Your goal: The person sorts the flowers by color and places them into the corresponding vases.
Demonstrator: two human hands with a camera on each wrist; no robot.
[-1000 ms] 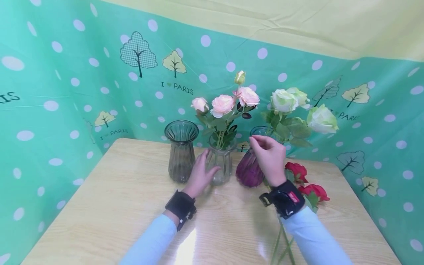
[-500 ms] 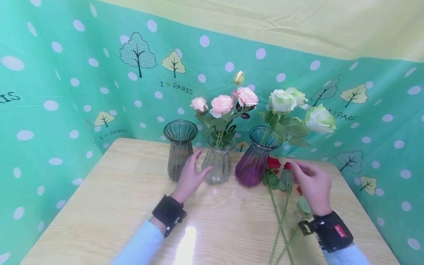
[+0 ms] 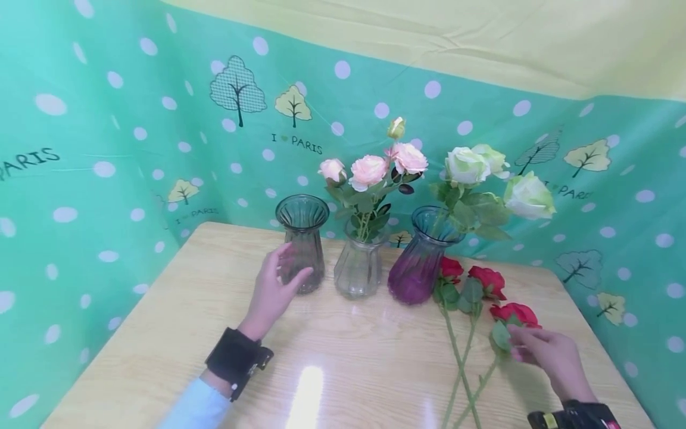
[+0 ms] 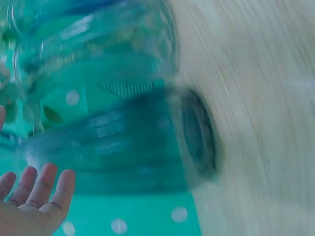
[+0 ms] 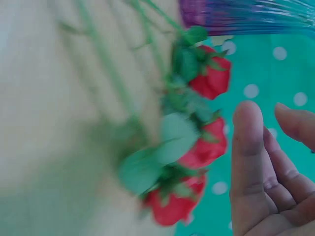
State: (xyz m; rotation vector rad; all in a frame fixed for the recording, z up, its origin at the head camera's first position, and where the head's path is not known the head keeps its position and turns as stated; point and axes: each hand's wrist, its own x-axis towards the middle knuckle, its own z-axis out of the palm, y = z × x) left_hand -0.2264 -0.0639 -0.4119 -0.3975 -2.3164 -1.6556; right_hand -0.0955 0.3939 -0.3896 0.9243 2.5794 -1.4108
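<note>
My left hand (image 3: 272, 293) hovers in front of the smoky grey glass vase (image 3: 304, 238), fingers spread and bent a little. In the left wrist view a gap shows between the fingertips and that vase. At the right, my right hand (image 3: 552, 357) is beside the nearest red rose (image 3: 515, 314), with nothing between thumb and fingers in the right wrist view. Another red rose (image 3: 488, 280) and a third red rose (image 3: 451, 268) lie farther back, stems crossing toward me. A clear vase (image 3: 358, 271) holds pink roses (image 3: 370, 171). White-green roses (image 3: 467, 165) stand in the purple-blue vase (image 3: 415, 274).
The three vases stand in a row near the back edge of the wooden table (image 3: 214, 333). Behind them hangs a green dotted curtain (image 3: 128, 131) with printed trees. The white-green roses lean to the right over the red ones.
My left hand has moved left from the clear vase to the grey one. My right hand has gone from the purple-blue vase's rim, right and down to the red roses.
</note>
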